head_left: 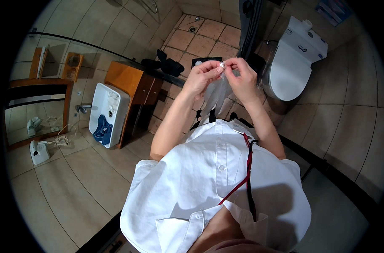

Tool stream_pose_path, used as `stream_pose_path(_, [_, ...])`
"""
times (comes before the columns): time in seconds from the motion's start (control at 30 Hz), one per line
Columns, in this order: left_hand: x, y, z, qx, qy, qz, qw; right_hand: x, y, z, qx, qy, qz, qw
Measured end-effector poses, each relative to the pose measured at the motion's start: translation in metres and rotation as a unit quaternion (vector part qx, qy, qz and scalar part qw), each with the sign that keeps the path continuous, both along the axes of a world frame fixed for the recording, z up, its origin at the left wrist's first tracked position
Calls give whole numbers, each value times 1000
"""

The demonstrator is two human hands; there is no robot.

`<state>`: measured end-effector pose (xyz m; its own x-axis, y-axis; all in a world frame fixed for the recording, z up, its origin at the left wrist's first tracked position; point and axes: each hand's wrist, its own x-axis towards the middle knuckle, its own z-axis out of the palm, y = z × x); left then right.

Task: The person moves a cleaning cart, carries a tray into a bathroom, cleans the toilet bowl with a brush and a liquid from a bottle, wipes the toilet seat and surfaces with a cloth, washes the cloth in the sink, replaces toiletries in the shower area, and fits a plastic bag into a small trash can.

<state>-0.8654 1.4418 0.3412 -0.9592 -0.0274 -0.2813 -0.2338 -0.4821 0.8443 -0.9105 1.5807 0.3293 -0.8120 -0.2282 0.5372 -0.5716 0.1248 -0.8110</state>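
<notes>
Both hands are raised in front of my body, and their fingertips meet. My left hand (202, 77) pinches the gathered top of a thin, see-through plastic bag (216, 96). From the other side my right hand (243, 79) also pinches that bunched white bit, thumb against fingers. The bag hangs limp below both hands, in front of my white shirt (192, 168). How the plastic is folded between my fingertips is too small to make out.
A white basin (123, 101) on a wooden cabinet (125, 76) stands at left, holding dark blue cloth (102, 130) and white cloth (113, 100). A toilet (289, 71) with its lid down stands at right. Dark slippers (171, 66) lie ahead. A hair dryer (40, 152) hangs at left.
</notes>
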Motion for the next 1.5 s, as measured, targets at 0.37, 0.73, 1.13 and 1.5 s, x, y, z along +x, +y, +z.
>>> stream_pose_path(0.37, [-4,11,-9,-195,48,63,978,4,2,-11,-60,-84,8,995])
stream_pose_path(0.73, [-19,54,-27,-201,32,3,979,-23,32,-36,-107,-112,-76,985])
stream_pose_path(1.13, [-66,29,-86,-204,-35,76,975,-78,101,-132,-204,-318,-135,916])
stream_pose_path(1.5, [-90,-42,-256,-283,-243,-42,927,-88,130,-454,-69,-661,-298,685])
